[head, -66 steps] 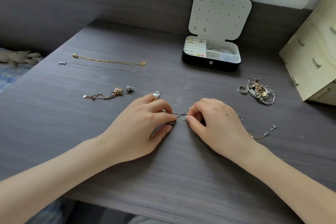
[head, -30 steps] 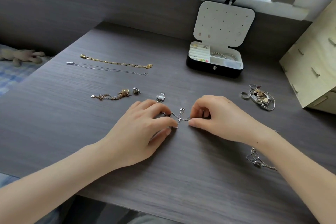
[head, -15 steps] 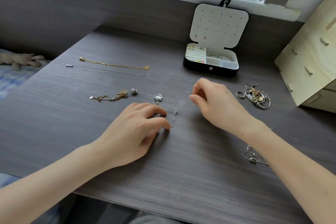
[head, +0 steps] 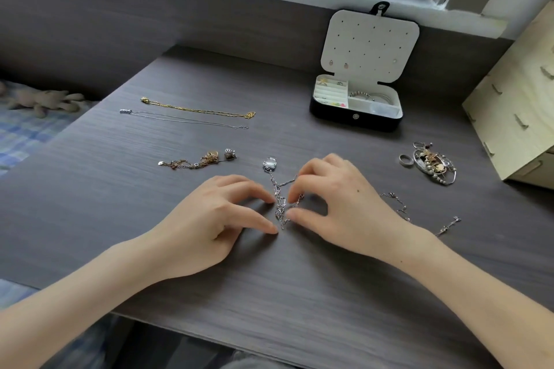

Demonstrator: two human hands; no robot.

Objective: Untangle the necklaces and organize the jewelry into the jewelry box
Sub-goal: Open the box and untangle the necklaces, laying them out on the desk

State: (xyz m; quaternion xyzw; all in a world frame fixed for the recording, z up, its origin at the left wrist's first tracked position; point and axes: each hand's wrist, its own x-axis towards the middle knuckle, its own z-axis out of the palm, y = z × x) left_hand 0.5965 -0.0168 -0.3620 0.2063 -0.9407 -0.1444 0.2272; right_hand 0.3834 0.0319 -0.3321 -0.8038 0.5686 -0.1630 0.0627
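Lightly, right hand (head: 344,207) pinches silver chain (head: 279,204); left hand (head: 207,219) touches it.

No readable text, labels, brands or numbers; jewelry box (head: 353,122) upper right and wooden box (head: 515,105) at right edge show none.

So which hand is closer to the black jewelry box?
Right. The right hand is almost straight in front of the jewelry box; the left hand is farther away, off to the box's front left.
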